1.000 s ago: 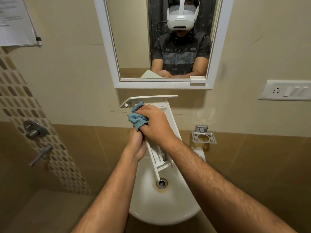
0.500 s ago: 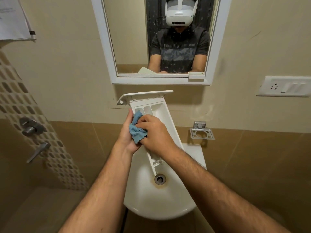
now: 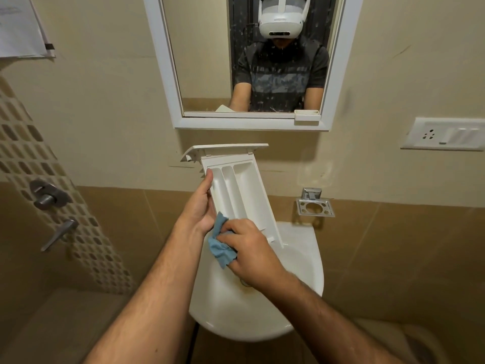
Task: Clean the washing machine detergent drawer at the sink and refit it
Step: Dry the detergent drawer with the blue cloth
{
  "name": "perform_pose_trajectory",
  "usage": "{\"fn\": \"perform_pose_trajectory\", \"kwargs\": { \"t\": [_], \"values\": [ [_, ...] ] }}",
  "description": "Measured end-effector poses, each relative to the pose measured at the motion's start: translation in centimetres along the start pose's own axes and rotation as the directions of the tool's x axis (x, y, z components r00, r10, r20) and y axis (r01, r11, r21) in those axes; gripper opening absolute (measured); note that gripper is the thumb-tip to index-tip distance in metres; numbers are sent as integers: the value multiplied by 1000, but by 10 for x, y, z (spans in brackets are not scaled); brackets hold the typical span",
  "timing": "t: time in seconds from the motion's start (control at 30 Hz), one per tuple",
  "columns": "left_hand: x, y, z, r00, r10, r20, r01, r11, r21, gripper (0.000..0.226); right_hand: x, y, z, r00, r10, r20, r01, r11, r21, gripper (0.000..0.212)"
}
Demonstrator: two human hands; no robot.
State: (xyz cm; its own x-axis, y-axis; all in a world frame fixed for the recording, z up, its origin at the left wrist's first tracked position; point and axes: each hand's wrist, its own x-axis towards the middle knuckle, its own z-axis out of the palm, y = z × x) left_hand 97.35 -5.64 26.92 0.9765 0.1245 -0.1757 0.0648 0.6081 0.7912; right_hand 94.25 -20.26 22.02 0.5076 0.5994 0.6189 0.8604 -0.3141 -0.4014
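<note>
Down the drawer (image 3: pixel 237 190) slides the right hand (image 3: pixel 249 252), gripping the cloth (image 3: pixel 220 245); left hand (image 3: pixel 200 206) grasps its edge, wiping nearly finished.

One head-worn wide-angle camera looks forward and down, close over the white sink (image 3: pixel 301 261) from its front edge. It faces the wall squarely; the mirror (image 3: pixel 252 61) fills the top centre, both forearms entering from below.

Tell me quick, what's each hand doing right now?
Left hand: closed on the side of the drawer, holding it over the sink.
Right hand: closed on the blue cloth, pressed at the drawer's lower end.
</note>
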Motion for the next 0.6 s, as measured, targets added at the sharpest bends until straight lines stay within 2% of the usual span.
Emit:
{"fn": "perform_pose_trajectory", "kwargs": {
  "t": [0.17, 0.37, 0.53, 0.6],
  "values": [
    [8, 8, -5, 994, 94, -46, -91, 993, 71, 62, -27, 3, 4, 995, -1, 99, 3, 1000, -22, 24],
    [7, 12, -3, 986, 128, -108, -114, 985, 127, 64, -35, 5, -2, 983, -17, 182, 16, 1000, 7, 27],
    [3, 7, 9, 984, 84, -154, -65, 990, 122, 70, 1, 2, -6, 996, -86, 32, 86, 996, 9, 13],
    [2, 8, 12, 974, 91, -208, -60, 987, 151, 76, 8, 1, -4, 996, -87, 8, 87, 996, -18, 14]
  ]
}}
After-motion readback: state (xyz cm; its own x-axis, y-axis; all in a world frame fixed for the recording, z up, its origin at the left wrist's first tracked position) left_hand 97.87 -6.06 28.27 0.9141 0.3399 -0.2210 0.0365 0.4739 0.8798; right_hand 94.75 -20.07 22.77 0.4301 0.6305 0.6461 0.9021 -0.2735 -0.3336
